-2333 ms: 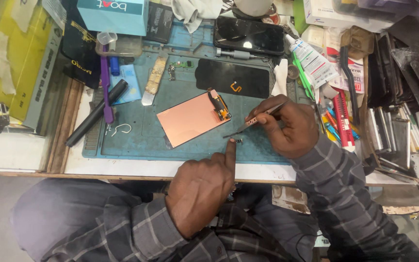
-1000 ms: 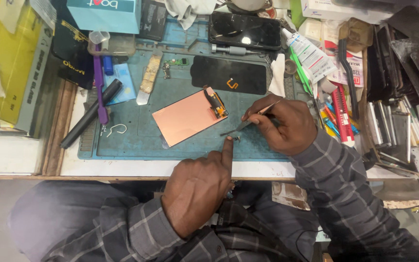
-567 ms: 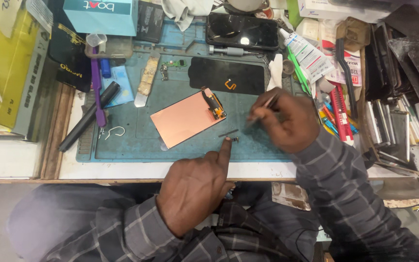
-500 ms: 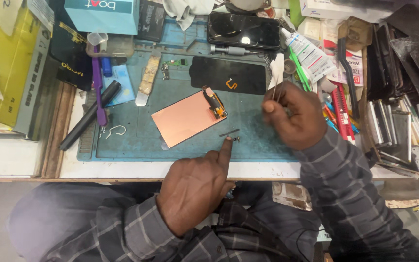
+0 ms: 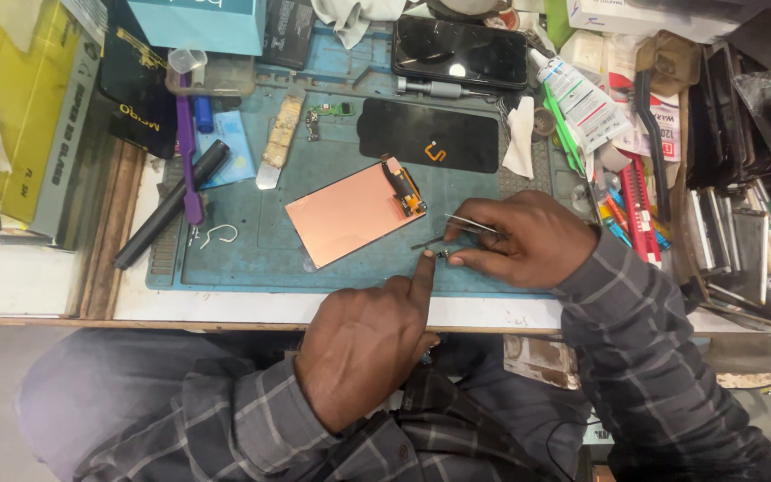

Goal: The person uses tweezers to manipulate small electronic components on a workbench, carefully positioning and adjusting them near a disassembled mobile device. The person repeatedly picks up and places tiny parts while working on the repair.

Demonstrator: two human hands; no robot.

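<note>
Right hand is pinching a pair of thin metal tweezers between thumb and forefinger, fingers curled tight around them. A tiny dark part is sitting at the thumb tip on the blue work mat; too small to tell whether the thumb is actually touching it. A thin dark strip is lying on the mat just left of that part.

Left hand is mostly closed into a loose fist, holding nothing, with the index finger stretched out and pressing its tip down on the mat right beside the small part and strip.

Copper-coloured rectangular panel is lying flat on the mat just up-left of both hands, with its flex connector at the upper right corner. Black phone screen is lying further back on the mat.

Versus half a second ago: right hand was lifted up near the black screen, away from the part; now it is down at the mat beside the left fingertip, with the tweezers level over the strip. Left index finger is staying planted in the same spot. Panel is not shifting.
</note>
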